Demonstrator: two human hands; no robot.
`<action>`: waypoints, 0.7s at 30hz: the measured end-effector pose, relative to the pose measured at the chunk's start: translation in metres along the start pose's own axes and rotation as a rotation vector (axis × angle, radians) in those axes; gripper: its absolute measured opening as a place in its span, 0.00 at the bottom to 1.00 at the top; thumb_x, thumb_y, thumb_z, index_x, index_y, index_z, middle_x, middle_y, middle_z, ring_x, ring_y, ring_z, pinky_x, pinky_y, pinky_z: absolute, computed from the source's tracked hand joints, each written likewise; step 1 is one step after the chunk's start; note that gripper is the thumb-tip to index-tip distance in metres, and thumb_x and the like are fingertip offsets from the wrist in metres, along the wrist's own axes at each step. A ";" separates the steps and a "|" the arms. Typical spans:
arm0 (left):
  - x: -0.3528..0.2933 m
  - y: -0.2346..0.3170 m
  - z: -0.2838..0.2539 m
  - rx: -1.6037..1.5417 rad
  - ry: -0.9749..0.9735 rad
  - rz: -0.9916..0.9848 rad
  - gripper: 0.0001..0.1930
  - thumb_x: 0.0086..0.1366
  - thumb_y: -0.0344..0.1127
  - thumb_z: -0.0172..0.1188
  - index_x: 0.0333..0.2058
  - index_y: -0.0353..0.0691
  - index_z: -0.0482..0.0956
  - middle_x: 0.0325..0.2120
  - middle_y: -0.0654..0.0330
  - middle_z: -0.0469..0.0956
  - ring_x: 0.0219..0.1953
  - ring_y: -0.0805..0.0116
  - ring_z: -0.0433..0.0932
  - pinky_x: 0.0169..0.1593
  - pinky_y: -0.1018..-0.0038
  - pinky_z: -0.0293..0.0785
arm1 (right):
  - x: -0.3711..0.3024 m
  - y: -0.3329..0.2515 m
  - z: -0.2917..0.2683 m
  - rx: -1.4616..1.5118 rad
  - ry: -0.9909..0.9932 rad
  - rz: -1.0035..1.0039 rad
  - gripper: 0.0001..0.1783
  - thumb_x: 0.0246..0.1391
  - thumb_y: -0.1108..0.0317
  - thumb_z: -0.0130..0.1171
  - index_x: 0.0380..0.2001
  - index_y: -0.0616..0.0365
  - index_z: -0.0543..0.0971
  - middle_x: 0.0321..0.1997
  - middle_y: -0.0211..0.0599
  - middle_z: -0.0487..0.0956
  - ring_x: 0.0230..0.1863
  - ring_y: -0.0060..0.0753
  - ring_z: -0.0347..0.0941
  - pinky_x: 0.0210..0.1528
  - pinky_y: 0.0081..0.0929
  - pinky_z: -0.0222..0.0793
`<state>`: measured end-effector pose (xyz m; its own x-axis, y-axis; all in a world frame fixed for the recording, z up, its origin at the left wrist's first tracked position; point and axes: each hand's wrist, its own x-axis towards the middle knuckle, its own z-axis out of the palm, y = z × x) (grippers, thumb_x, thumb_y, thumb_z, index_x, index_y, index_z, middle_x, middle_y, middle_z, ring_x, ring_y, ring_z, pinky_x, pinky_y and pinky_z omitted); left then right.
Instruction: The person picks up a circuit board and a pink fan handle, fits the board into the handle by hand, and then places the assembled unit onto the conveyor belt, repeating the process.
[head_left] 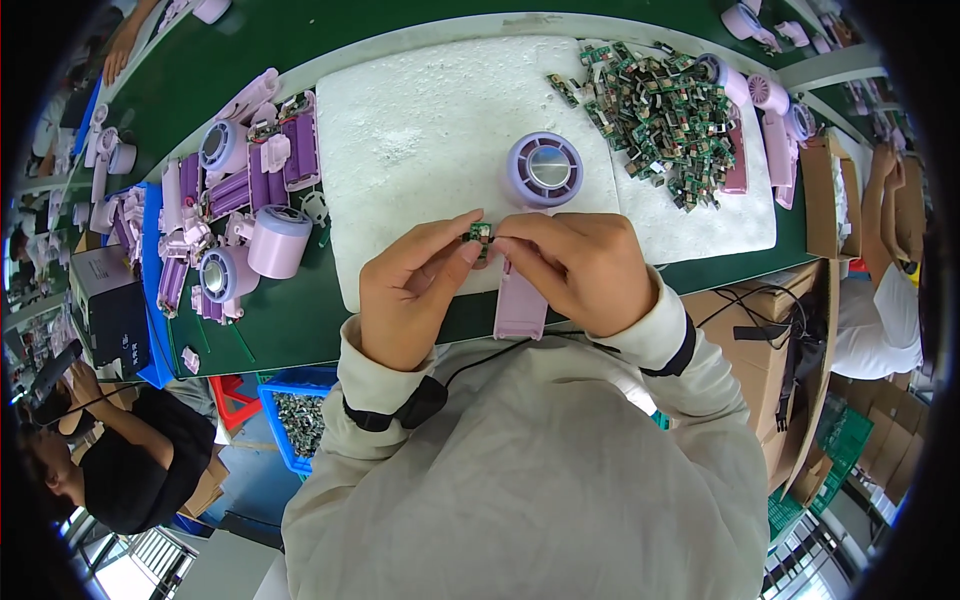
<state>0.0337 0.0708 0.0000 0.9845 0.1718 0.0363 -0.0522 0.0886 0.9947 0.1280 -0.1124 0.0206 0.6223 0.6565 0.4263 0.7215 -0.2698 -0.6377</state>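
Observation:
A small green circuit board [480, 231] is pinched between the fingertips of my left hand [412, 288]. My right hand [585, 262] has thumb and index finger closed together at the board's right edge; whether they grip the board or a tiny part beside it is hidden. Beneath the right hand lies a lilac handheld fan, its round head [545, 170] on the white foam sheet [430, 120] and its pink handle [521, 303] reaching toward me past the foam's edge. The fingers cover the fan's middle.
A heap of small circuit boards [665, 120] covers the foam's right part. Lilac fan parts and purple battery cells [250, 190] crowd the left. A blue bin [290, 415] of small parts sits below the table's edge. A cardboard box [828, 200] stands right. Co-workers sit on both sides.

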 end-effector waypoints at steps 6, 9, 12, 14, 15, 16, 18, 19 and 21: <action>-0.002 0.000 -0.002 0.012 -0.083 0.058 0.16 0.68 0.18 0.58 0.54 0.30 0.80 0.47 0.51 0.81 0.47 0.66 0.82 0.51 0.75 0.79 | 0.004 -0.004 -0.016 0.129 -0.126 0.085 0.06 0.56 0.73 0.67 0.37 0.59 0.83 0.19 0.34 0.77 0.16 0.29 0.68 0.20 0.25 0.62; -0.002 0.005 -0.006 0.103 -0.117 0.078 0.16 0.68 0.18 0.59 0.53 0.31 0.81 0.47 0.50 0.81 0.46 0.66 0.82 0.50 0.75 0.79 | 0.003 -0.004 -0.020 0.172 -0.154 0.091 0.06 0.55 0.73 0.68 0.37 0.58 0.84 0.19 0.33 0.77 0.15 0.27 0.67 0.20 0.24 0.60; -0.004 0.003 -0.007 0.024 -0.161 0.033 0.15 0.68 0.19 0.60 0.53 0.32 0.81 0.47 0.50 0.82 0.46 0.66 0.82 0.50 0.75 0.79 | 0.000 0.001 -0.022 0.244 -0.185 0.100 0.06 0.54 0.73 0.69 0.37 0.58 0.85 0.19 0.31 0.77 0.15 0.25 0.66 0.20 0.23 0.59; -0.005 0.000 -0.008 -0.228 -0.219 -0.078 0.15 0.68 0.19 0.60 0.52 0.32 0.82 0.46 0.50 0.82 0.46 0.66 0.82 0.49 0.75 0.79 | -0.002 0.006 -0.023 0.341 -0.217 0.116 0.06 0.53 0.73 0.70 0.36 0.58 0.86 0.18 0.30 0.77 0.16 0.23 0.66 0.19 0.24 0.58; -0.004 0.000 -0.008 -0.228 -0.215 -0.079 0.15 0.68 0.19 0.60 0.52 0.32 0.82 0.46 0.50 0.82 0.46 0.66 0.82 0.49 0.75 0.79 | -0.003 0.006 -0.023 0.344 -0.221 0.115 0.06 0.53 0.73 0.70 0.36 0.58 0.86 0.18 0.30 0.77 0.16 0.23 0.66 0.19 0.24 0.58; -0.002 0.000 -0.009 -0.219 -0.240 -0.074 0.15 0.67 0.18 0.60 0.52 0.32 0.82 0.47 0.49 0.82 0.45 0.64 0.82 0.49 0.74 0.80 | -0.003 0.007 -0.023 0.354 -0.223 0.143 0.07 0.53 0.73 0.71 0.36 0.58 0.86 0.19 0.30 0.77 0.16 0.22 0.66 0.19 0.24 0.58; 0.000 -0.002 -0.010 -0.202 -0.291 -0.064 0.16 0.67 0.15 0.58 0.51 0.32 0.81 0.48 0.45 0.81 0.45 0.60 0.83 0.48 0.71 0.81 | -0.004 0.007 -0.023 0.375 -0.227 0.200 0.07 0.52 0.73 0.72 0.35 0.59 0.86 0.20 0.29 0.78 0.16 0.21 0.66 0.20 0.24 0.58; 0.000 -0.003 -0.010 -0.204 -0.289 -0.068 0.16 0.67 0.15 0.58 0.51 0.32 0.81 0.48 0.45 0.81 0.45 0.60 0.83 0.48 0.71 0.81 | -0.004 0.008 -0.023 0.376 -0.230 0.204 0.07 0.52 0.73 0.72 0.35 0.59 0.86 0.20 0.29 0.78 0.16 0.21 0.66 0.20 0.24 0.58; -0.002 -0.008 -0.009 -0.159 -0.252 -0.042 0.14 0.68 0.18 0.59 0.51 0.31 0.82 0.47 0.48 0.81 0.47 0.64 0.82 0.50 0.73 0.80 | -0.003 0.010 -0.023 0.323 -0.237 0.171 0.08 0.51 0.73 0.72 0.36 0.58 0.86 0.19 0.29 0.78 0.16 0.22 0.66 0.20 0.23 0.59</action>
<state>0.0302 0.0781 -0.0085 0.9959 -0.0824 0.0380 -0.0166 0.2469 0.9689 0.1405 -0.1333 0.0278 0.6107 0.7751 0.1622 0.4588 -0.1794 -0.8703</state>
